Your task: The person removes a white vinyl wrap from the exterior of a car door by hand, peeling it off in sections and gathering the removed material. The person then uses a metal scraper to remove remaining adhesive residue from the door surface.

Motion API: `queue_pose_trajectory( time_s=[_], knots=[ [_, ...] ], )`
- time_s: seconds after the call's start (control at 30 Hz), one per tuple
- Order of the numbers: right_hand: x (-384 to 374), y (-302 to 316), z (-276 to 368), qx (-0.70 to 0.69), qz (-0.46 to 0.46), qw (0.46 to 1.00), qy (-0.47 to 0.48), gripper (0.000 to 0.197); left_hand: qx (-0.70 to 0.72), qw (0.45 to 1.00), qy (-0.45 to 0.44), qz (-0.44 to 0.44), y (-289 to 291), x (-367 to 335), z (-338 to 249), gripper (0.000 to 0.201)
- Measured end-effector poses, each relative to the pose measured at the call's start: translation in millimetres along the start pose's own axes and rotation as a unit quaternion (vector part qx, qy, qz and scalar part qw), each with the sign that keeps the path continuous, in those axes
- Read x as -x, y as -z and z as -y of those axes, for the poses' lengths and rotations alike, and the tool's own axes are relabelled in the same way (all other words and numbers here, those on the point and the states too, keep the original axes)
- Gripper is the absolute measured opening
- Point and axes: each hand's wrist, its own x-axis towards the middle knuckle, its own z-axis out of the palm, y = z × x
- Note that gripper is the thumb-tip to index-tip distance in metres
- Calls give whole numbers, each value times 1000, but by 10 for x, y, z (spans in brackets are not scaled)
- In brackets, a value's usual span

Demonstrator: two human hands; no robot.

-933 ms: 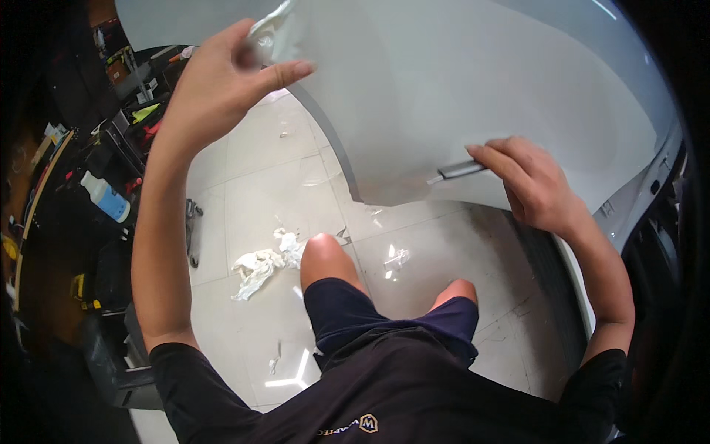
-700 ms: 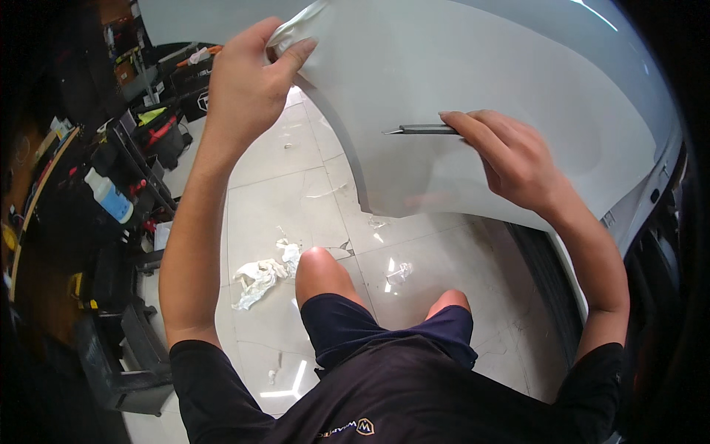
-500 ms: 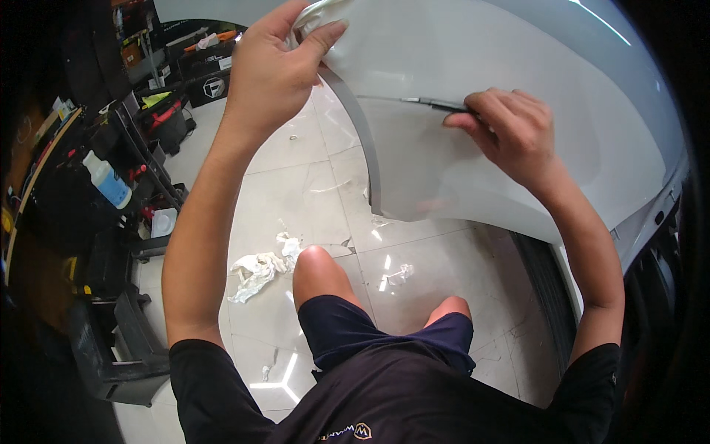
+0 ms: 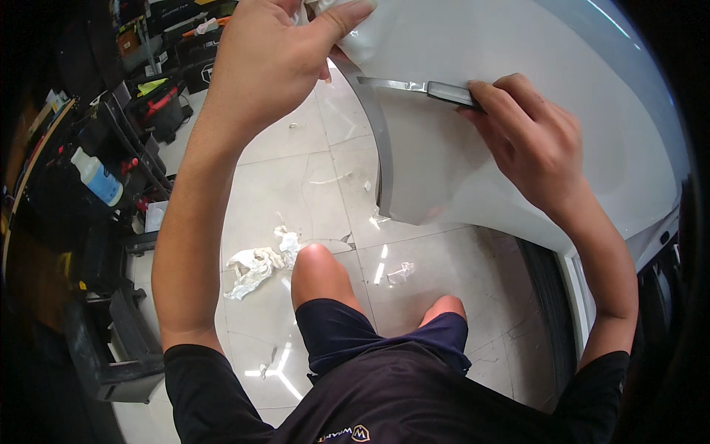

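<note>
A white car body panel (image 4: 473, 166) curves across the upper right, with a grey band (image 4: 381, 144) along its arched edge. At the top, my left hand (image 4: 277, 66) is closed on a crumpled, glossy white film (image 4: 361, 43) beside that edge. My right hand (image 4: 536, 140) grips a snap-off knife (image 4: 448, 93) by its dark handle, fingers wrapped round it. The long thin blade points left across the panel, its tip at the grey band. I cannot tell whether the tip touches the surface.
Crumpled white scraps (image 4: 255, 270) lie on the tiled floor (image 4: 296, 200) by my left knee. To the left are a white bottle with a blue label (image 4: 100, 177), a dark red-trimmed bag (image 4: 163, 107) and a black plastic stool (image 4: 122, 362). A dark sill (image 4: 551, 296) runs at right.
The knife has turned so its flat side shows more, and its tip sits slightly higher. My right hand has shifted right and down. My left hand, still on the film, has moved slightly upward.
</note>
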Motion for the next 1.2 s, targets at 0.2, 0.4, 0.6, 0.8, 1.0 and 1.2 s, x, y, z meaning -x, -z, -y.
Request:
queue_pose_trajectory(
  time_s=[0.2,0.4,0.6,0.8,1.0,1.2],
  knots=[
    [14,-5,39,17,0,1000,-13,27,-40,998,-38,-41,-144,51,27,21],
    [13,28,72,31,21,999,-23,26,-44,998,-36,-29,-86,-19,79,20],
    [-41,100,129,44,41,997,-44,24,-155,984,-42,-76,-207,85,-74,21],
    [-78,173,221,66,45,995,-63,20,-141,988,-39,-50,-127,52,44,27],
    [-83,274,281,97,59,990,-86,17,-29,997,-64,-28,-37,15,301,26],
    [18,399,218,97,68,987,-105,16,-17,999,-45,0,-21,-4,276,31]
  ],
)
